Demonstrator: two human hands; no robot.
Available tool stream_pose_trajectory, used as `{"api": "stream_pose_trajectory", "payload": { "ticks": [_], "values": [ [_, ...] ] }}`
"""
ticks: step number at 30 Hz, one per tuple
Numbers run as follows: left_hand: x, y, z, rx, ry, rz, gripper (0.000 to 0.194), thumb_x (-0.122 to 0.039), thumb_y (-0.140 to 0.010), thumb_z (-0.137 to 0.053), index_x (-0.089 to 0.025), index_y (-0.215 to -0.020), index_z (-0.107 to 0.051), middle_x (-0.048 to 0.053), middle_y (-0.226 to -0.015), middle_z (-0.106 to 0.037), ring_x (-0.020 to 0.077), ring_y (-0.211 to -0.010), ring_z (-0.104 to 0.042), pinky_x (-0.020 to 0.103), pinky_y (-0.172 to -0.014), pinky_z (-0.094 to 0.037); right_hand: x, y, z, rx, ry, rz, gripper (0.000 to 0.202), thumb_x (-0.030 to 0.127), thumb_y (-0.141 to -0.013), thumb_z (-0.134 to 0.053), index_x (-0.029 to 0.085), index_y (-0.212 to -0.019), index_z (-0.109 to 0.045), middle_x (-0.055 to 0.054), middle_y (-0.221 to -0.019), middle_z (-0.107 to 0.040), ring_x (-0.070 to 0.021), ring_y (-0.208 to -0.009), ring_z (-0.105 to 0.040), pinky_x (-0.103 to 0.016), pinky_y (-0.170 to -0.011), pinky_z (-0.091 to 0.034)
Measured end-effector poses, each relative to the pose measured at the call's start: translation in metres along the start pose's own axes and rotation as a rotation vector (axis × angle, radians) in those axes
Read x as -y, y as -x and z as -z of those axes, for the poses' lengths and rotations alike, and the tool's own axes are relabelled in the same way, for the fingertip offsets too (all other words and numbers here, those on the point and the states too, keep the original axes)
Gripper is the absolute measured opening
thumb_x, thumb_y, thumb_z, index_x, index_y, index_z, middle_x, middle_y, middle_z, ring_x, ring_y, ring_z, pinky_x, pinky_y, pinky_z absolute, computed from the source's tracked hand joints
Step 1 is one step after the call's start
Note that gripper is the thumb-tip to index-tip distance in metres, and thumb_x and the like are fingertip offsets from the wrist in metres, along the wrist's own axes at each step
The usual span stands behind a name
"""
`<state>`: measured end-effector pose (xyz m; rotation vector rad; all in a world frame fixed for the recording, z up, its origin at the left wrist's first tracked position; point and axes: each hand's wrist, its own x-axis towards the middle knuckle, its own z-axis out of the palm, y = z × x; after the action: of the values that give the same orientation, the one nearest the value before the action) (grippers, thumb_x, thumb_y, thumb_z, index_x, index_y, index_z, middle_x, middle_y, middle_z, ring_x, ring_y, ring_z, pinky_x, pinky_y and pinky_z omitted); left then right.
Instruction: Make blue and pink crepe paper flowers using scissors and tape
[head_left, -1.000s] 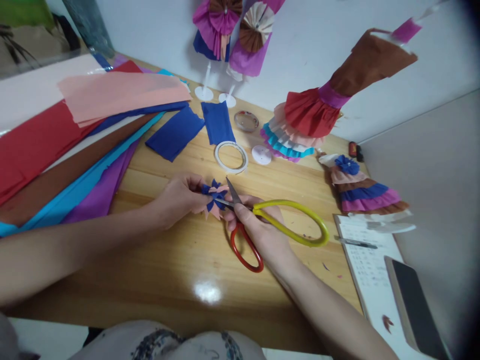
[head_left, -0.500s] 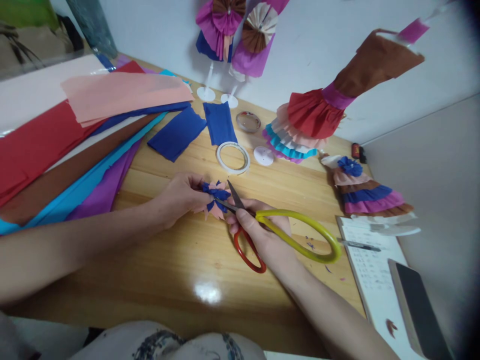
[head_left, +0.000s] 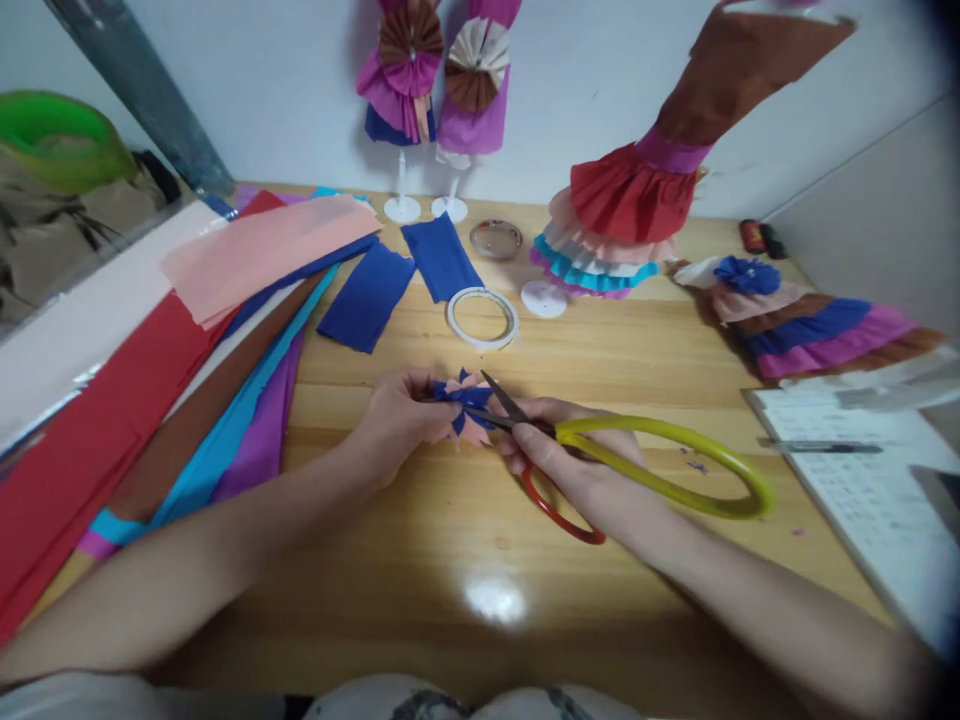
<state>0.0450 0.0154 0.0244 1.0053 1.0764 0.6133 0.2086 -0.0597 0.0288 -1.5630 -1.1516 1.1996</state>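
Note:
In my left hand is a small paper flower with pointed blue and pale pink petals, pinched at its left side. My right hand grips a pair of scissors with one yellow and one red handle loop. The scissor blades stand apart, and the lower one reaches onto the blue petals at the flower's middle. Whether a petal lies between the blades I cannot tell. Just beyond the hands lie a white roll of tape and two blue paper pieces.
Long coloured paper sheets fan out at the left. Paper doll dresses stand at the back, one with a red ruffle. A striped paper dress lies at the right by a written notebook and pen. Paper scraps lie near my right forearm.
The camera view has turned, so the table sits straighter and things at the right appear farther right. Both hands keep the same hold on the flower and the scissors.

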Motion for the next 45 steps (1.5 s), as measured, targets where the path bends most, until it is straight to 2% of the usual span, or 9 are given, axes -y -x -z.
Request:
{"api": "stream_pose_trajectory", "payload": {
  "ticks": [5,10,13,16,19,24,30,37,45],
  "values": [
    [0.002,0.000,0.000,0.019,0.045,-0.017,0.015,-0.022,-0.058,-0.070,-0.016,-0.056,-0.056,-0.007,-0.041,-0.049,0.0044,-0.039,-0.037,0.019,-0.042,-0.029,-0.006,-0.002,-0.001,0.020,0.016,0.057,0.024,0.039,-0.082,-0.065,0.019,-0.088,-0.075,-0.004,-0.066,-0.068,-0.0152,-0.055,-0.060,-0.026,-0.050,-0.051],
    [0.008,0.001,-0.001,0.051,0.054,-0.075,0.020,-0.022,-0.058,-0.072,-0.016,-0.053,-0.055,-0.006,-0.042,-0.051,0.0040,-0.039,-0.038,0.018,-0.042,-0.032,-0.016,-0.001,-0.001,0.061,0.090,0.133,0.026,0.037,-0.091,-0.056,0.020,-0.095,-0.074,-0.004,-0.073,-0.070,-0.0140,-0.059,-0.062,-0.026,-0.056,-0.053],
    [0.010,0.002,-0.002,0.068,0.056,-0.110,0.017,-0.019,-0.059,-0.071,-0.016,-0.053,-0.055,-0.004,-0.047,-0.057,0.0059,-0.043,-0.047,0.018,-0.045,-0.039,-0.021,0.000,-0.002,0.057,0.126,0.150,0.024,0.035,-0.090,-0.057,0.022,-0.100,-0.073,-0.002,-0.071,-0.069,-0.0129,-0.058,-0.061,-0.025,-0.055,-0.051],
    [0.012,0.002,-0.003,0.050,0.024,-0.122,0.014,-0.018,-0.058,-0.071,-0.015,-0.056,-0.057,-0.002,-0.054,-0.064,0.0079,-0.048,-0.054,0.019,-0.049,-0.044,-0.015,0.000,-0.003,0.025,0.050,0.054,0.026,0.038,-0.087,-0.059,0.018,-0.100,-0.071,-0.002,-0.071,-0.069,-0.0135,-0.056,-0.062,-0.026,-0.053,-0.051],
    [0.013,0.001,-0.003,0.010,0.005,-0.109,0.014,-0.019,-0.056,-0.072,-0.015,-0.058,-0.059,-0.002,-0.055,-0.064,0.0084,-0.049,-0.055,0.019,-0.048,-0.042,-0.003,-0.002,0.001,0.065,-0.023,-0.038,0.027,0.041,-0.082,-0.064,0.016,-0.090,-0.070,-0.004,-0.068,-0.069,-0.0142,-0.056,-0.063,-0.026,-0.054,-0.053],
    [0.011,0.000,-0.002,0.024,0.049,-0.070,0.014,-0.022,-0.057,-0.072,-0.015,-0.058,-0.060,-0.002,-0.051,-0.062,0.0059,-0.042,-0.045,0.018,-0.042,-0.033,0.007,-0.001,0.005,0.065,-0.079,-0.067,0.030,0.044,-0.077,-0.071,0.017,-0.091,-0.070,-0.004,-0.069,-0.070,-0.0131,-0.055,-0.063,-0.026,-0.054,-0.054],
    [0.003,0.001,-0.003,-0.068,0.009,-0.031,0.016,-0.022,-0.055,-0.072,-0.015,-0.052,-0.058,-0.005,-0.038,-0.049,0.0054,-0.038,-0.037,0.019,-0.040,-0.027,0.005,0.002,0.003,0.059,-0.068,-0.028,0.031,0.046,-0.079,-0.069,0.016,-0.087,-0.069,-0.004,-0.069,-0.068,-0.0126,-0.055,-0.061,-0.025,-0.053,-0.053],
    [0.004,0.001,-0.003,0.006,0.085,-0.068,0.014,-0.023,-0.055,-0.072,-0.015,-0.054,-0.060,-0.005,-0.042,-0.053,0.0047,-0.039,-0.038,0.019,-0.040,-0.029,0.006,0.003,0.002,0.060,-0.078,-0.023,0.031,0.044,-0.080,-0.067,0.015,-0.090,-0.069,-0.004,-0.071,-0.068,-0.0127,-0.057,-0.062,-0.026,-0.058,-0.054],
    [0.008,0.000,-0.001,0.055,0.076,-0.089,0.011,-0.021,-0.057,-0.070,-0.015,-0.056,-0.060,-0.004,-0.043,-0.057,0.0053,-0.038,-0.040,0.019,-0.040,-0.030,-0.010,0.001,0.001,0.033,0.067,0.075,0.029,0.043,-0.088,-0.059,0.019,-0.099,-0.073,-0.004,-0.071,-0.071,-0.0143,-0.057,-0.064,-0.027,-0.057,-0.054]
  ]
}}
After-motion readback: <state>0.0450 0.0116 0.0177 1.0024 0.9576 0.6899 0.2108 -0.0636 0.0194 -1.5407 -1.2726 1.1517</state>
